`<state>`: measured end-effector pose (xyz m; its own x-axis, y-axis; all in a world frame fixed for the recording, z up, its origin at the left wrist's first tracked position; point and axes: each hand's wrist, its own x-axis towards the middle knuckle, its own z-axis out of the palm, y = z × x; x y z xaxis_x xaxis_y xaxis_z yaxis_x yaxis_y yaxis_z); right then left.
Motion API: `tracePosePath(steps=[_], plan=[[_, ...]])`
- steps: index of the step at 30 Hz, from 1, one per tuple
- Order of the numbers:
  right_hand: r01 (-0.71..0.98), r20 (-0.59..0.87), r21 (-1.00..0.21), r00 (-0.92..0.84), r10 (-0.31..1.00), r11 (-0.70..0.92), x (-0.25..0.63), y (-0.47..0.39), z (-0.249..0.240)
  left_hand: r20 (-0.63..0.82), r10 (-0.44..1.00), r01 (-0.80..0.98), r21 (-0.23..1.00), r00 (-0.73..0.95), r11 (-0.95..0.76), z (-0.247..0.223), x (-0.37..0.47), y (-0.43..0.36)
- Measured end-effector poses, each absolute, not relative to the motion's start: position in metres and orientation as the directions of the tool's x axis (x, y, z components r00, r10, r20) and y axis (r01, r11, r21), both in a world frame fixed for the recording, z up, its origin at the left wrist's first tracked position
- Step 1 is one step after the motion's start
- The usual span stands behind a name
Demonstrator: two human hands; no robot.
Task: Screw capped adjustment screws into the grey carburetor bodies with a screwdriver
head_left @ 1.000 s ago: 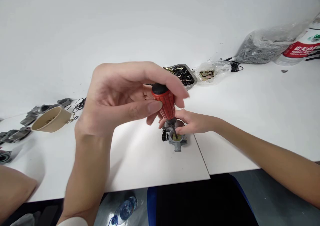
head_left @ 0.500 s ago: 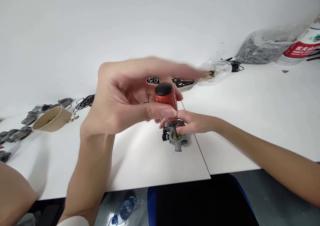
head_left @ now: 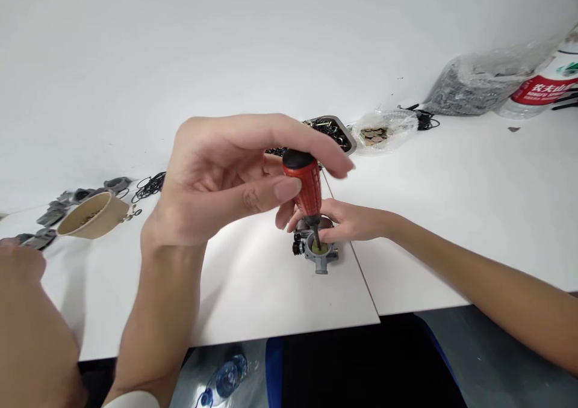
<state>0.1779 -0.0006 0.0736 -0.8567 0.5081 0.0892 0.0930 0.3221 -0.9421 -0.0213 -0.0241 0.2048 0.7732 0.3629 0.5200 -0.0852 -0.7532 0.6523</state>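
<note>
A screwdriver (head_left: 309,185) with a red handle and black cap stands nearly upright. My left hand (head_left: 226,176) is around it, thumb on the near side of the handle, index finger stretched past it, other fingers partly hidden behind. Its shaft goes down into the round bore of a grey metal carburetor (head_left: 321,265), the tip on a brass-coloured disc (head_left: 320,247) inside. From the right, my right hand (head_left: 345,220) grips the carburetor's far side against the white table; some of its fingers are hidden by the screwdriver and left hand.
Behind my hands are a metal tray (head_left: 350,143) of small dark parts and a plastic bag (head_left: 383,132) of brass-coloured pieces. A beige bowl (head_left: 93,218) stands left, near grey castings (head_left: 56,211). Another person's arm (head_left: 34,336) reaches in at left. Far right stands a large bottle (head_left: 537,92).
My left hand has shifted slightly left and its fingers have changed position around the handle, index finger now curving down. The other person's arm has moved up at left. The carburetor stays put.
</note>
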Motion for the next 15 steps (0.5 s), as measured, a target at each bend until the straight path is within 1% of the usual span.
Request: tracePosePath(steps=[2,4,5,7,9,10,12,15], plan=[[0.095,0.088,-0.943,-0.852,0.515,0.318,0.1779,-0.0013,0.0750,0.555,0.365,-0.063,0.605,0.747,-0.793,0.2036,-0.0208,-0.0240],[0.088,0.096,-0.944,-0.848,0.522,0.316,0.1779,-0.0021,0.0760,0.601,0.402,-0.043,0.589,0.691,-0.807,0.2020,-0.0197,-0.0247],[0.081,0.102,-0.945,-0.847,0.522,0.317,0.1779,-0.0023,0.0763,0.599,0.431,-0.030,0.605,0.675,-0.796,0.2014,-0.0194,-0.0253],[0.070,0.112,-0.945,-0.849,0.517,0.320,0.1779,-0.0023,0.0765,0.545,0.482,0.010,0.656,0.686,-0.755,0.2012,-0.0195,-0.0265],[0.078,0.104,-0.943,-0.853,0.511,0.322,0.1779,-0.0023,0.0767,0.492,0.486,0.034,0.676,0.722,-0.736,0.2019,-0.0202,-0.0273],[0.086,0.099,-0.942,-0.852,0.514,0.323,0.1779,-0.0023,0.0768,0.493,0.475,0.034,0.666,0.729,-0.745,0.2022,-0.0204,-0.0275],[0.097,0.095,-0.940,-0.846,0.524,0.326,0.1780,-0.0025,0.0770,0.527,0.447,0.024,0.628,0.723,-0.778,0.2019,-0.0199,-0.0279],[0.097,0.100,-0.939,-0.841,0.531,0.330,0.1784,-0.0027,0.0766,0.578,0.478,0.026,0.619,0.661,-0.785,0.2007,-0.0182,-0.0281]])
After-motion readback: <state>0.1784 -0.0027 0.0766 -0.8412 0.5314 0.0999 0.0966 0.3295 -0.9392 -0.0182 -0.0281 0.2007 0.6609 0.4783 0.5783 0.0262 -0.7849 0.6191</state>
